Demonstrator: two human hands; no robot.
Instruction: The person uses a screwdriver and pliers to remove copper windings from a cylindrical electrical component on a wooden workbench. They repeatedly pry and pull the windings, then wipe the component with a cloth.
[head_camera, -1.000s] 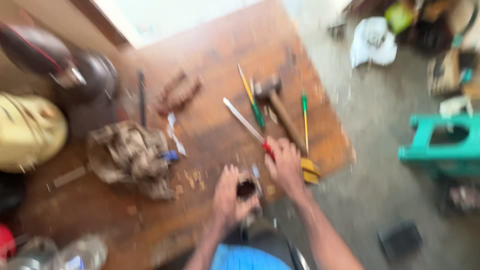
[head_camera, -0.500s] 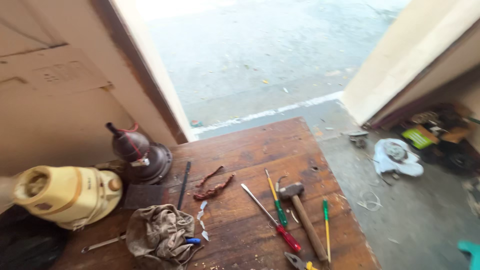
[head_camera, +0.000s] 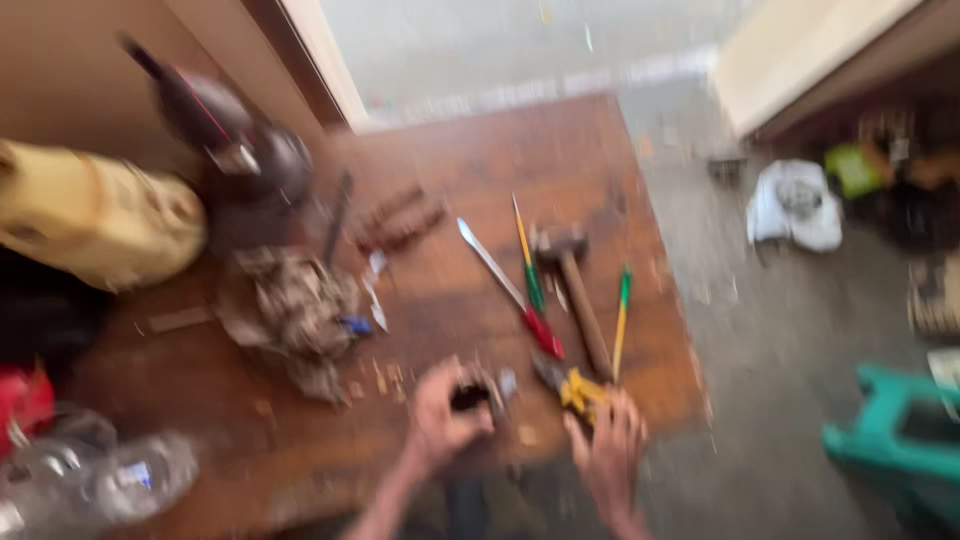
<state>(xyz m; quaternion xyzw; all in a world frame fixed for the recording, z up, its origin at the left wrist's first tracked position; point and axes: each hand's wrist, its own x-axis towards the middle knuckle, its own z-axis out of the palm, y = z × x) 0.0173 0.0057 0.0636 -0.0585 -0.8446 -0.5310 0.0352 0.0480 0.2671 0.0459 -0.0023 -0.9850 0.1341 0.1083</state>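
The frame is blurred by motion. My left hand (head_camera: 445, 410) is closed around a small dark object (head_camera: 468, 397) near the front of a wooden table (head_camera: 560, 150). My right hand (head_camera: 608, 445) rests at the table's front edge with its fingers on yellow-handled pliers (head_camera: 575, 388). Just beyond lie a red-handled screwdriver (head_camera: 510, 290), a hammer (head_camera: 572, 285) and a green-handled screwdriver (head_camera: 620, 322).
A crumpled rag (head_camera: 295, 305) lies left of centre. A cream-coloured appliance (head_camera: 95, 215) and a dark round appliance (head_camera: 235, 150) stand at the left. Clear plastic bottles (head_camera: 110, 480) sit at the bottom left. On the floor, a teal stool (head_camera: 895, 440) stands right.
The view swung up toward the doorway and back down. My hands, out of view half a second ago, are again at the table's front edge, the right now on the pliers.
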